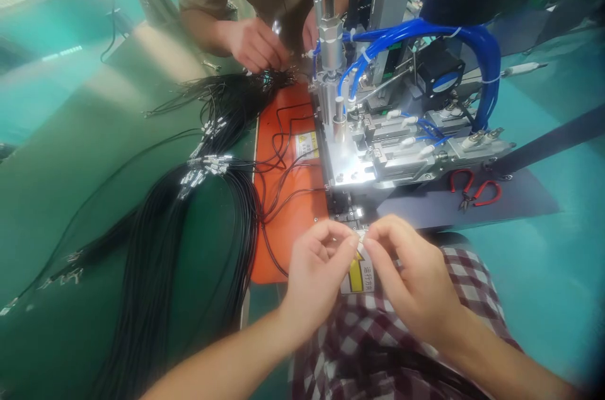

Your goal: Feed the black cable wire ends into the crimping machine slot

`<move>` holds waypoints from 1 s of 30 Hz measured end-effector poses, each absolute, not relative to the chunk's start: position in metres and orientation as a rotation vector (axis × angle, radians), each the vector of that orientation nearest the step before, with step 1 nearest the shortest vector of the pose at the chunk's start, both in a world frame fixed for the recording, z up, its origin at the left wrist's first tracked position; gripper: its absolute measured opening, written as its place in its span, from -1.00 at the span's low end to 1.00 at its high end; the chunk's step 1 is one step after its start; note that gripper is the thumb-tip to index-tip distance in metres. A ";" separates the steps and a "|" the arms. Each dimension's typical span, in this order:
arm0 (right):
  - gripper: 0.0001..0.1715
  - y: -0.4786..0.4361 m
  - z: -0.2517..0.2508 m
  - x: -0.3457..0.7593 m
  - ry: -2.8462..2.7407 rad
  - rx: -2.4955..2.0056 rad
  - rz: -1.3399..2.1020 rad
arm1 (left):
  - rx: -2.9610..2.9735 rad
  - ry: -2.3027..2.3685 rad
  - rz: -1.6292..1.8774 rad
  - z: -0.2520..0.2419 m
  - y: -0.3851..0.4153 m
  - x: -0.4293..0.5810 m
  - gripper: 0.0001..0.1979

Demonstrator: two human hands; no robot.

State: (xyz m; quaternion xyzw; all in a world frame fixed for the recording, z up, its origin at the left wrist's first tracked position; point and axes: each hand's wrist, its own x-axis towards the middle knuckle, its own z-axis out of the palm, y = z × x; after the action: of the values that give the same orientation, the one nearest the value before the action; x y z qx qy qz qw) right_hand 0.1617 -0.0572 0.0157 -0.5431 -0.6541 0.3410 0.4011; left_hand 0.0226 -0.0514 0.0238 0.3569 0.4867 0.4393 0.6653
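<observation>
In a head-camera view, your left hand (314, 271) and right hand (411, 264) nearly meet, each pinched thumb to forefinger; you cannot tell what, if anything, they grip. A yellow-arrow label (360, 274) shows between them, at 6 o'clock from the pinch. The pneumatic fixture (401, 164) stands at 12, red-handled cutting pliers (465, 201) at 2, black cable bundle (155, 230) at 9, a co-worker's hand (259, 45) at 11.

A tiny pale piece (360, 238), mostly hidden, is pinched toward five o'clock from the view's centre, its shape indistinct.
</observation>
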 end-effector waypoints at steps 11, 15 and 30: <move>-0.72 -0.041 0.019 0.175 -1.312 -1.407 1.614 | 0.821 1.221 0.852 0.027 -0.040 0.021 -0.81; -0.75 -0.038 0.017 0.178 -1.579 -1.403 1.282 | 0.830 1.222 0.819 0.027 -0.038 0.020 -0.82; -0.78 -0.028 0.018 0.177 -1.431 -1.245 1.445 | 0.942 1.226 0.690 0.036 -0.028 0.020 -0.82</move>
State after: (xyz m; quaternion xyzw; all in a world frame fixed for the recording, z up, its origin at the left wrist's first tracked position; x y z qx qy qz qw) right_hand 0.1775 -0.0275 0.0176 -0.4850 -0.5578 0.5630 0.3696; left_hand 0.0197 -0.0283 0.0365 0.4169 0.5424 0.3051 0.6625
